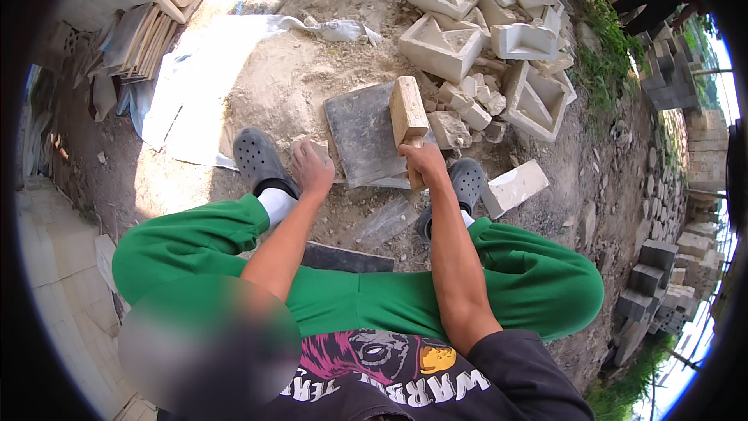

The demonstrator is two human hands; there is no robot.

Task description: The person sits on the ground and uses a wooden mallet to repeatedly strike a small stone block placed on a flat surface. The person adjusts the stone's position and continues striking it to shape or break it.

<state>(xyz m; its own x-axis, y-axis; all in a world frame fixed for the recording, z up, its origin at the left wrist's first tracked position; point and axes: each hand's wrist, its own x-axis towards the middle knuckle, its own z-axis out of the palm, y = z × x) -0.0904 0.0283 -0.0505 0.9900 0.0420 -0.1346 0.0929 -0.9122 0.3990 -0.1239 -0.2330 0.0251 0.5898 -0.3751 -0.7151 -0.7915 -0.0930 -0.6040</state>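
My right hand (423,162) is closed around the handle of a wooden mallet (407,105) with a thick, block-shaped head. The mallet's head points away from me, over the right side of a flat dark grey slab (360,129) on the ground. Left of the slab, my left hand (313,170) has its fingers curled over a small pale stone piece (318,145), partly hidden by the hand. Both hands are between my feet, which wear grey clogs (262,157).
Broken pale block moulds (442,47) and rubble (471,101) are heaped beyond the slab to the right. A pale block (516,187) lies beside my right foot. White sheeting (199,101) spreads at left, near stacked boards (144,43). Another person (658,1) is at far right.
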